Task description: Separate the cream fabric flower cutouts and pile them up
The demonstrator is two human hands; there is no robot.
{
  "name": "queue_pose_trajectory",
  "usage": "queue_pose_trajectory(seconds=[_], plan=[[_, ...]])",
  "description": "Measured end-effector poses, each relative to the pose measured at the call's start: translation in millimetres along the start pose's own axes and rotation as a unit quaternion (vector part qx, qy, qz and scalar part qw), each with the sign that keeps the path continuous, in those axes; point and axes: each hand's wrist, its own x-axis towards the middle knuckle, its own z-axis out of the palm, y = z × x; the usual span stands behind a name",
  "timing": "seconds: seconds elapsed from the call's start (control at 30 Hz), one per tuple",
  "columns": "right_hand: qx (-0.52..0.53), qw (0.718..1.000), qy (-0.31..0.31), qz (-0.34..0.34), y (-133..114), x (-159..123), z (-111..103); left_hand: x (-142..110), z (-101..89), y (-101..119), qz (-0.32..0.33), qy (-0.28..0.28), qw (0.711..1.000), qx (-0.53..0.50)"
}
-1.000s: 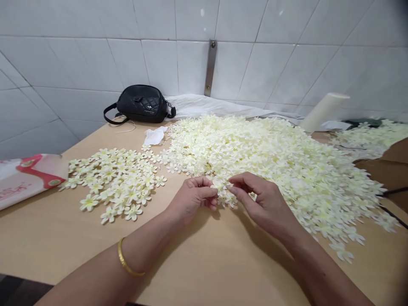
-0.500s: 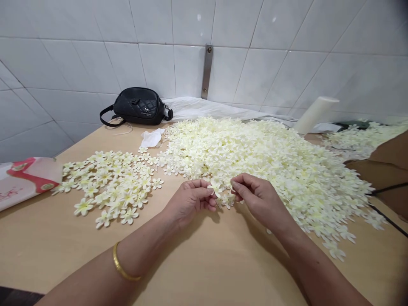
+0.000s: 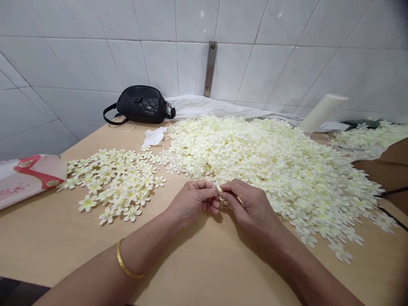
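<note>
Over the table's front middle, my left hand (image 3: 196, 199) pinches a small pale yellow artificial flower (image 3: 219, 188) between thumb and fingertips. My right hand (image 3: 247, 202) meets it there, its thumb and forefinger closed on the same flower; most of the flower is hidden by the fingers. Just behind both hands spreads a large heap of cream-white artificial flowers (image 3: 242, 148). To the left of my left hand lies a smaller, looser group of the same flowers (image 3: 124, 182), with yellow centres.
A black quilted bag (image 3: 140, 104) stands at the back left, near a scrap of white paper (image 3: 154, 136). A red-and-white packet (image 3: 32, 180) lies at the left edge. On the right are a white roll (image 3: 323, 112) and brown cardboard (image 3: 387, 170). Tiled wall (image 3: 185, 21) closes the back.
My right hand has moved left to meet my left hand and now grips the flower too. The flower has turned edge-on. The camera view has shifted slightly.
</note>
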Motion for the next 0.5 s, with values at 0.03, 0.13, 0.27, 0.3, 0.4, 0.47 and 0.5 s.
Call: queue_pose_trajectory(seconds=[0.03,0.13,0.27,0.3,0.4,0.47,0.5], plan=[[0.002,1.000,0.004,-0.003,0.7,-0.1,0.3,0.0,0.1,0.3,-0.003,-0.005,1.000,-0.009],[-0.003,1.000,0.010,-0.006,3.1,-0.6,0.3,0.1,0.0,0.4,-0.008,-0.009,0.999,-0.030],[-0.020,1.000,-0.001,-0.010,4.4,-1.3,0.7,0.0,0.7,-0.5,-0.004,-0.005,0.999,-0.031],[-0.023,1.000,-0.002,-0.009,4.4,-1.5,1.2,-0.1,1.0,-0.8,-0.003,-0.006,1.000,-0.030],[-0.028,1.000,0.001,0.001,3.8,-1.6,3.2,-0.6,2.2,-1.1,-0.006,-0.003,1.000,-0.016],[-0.033,0.999,0.009,0.018,2.6,-1.4,4.3,-1.3,3.0,-0.6,-0.010,0.004,1.000,-0.004],[-0.034,0.999,0.013,0.030,1.9,-1.1,4.6,-1.6,3.4,-0.2,-0.011,0.007,1.000,-0.001]])
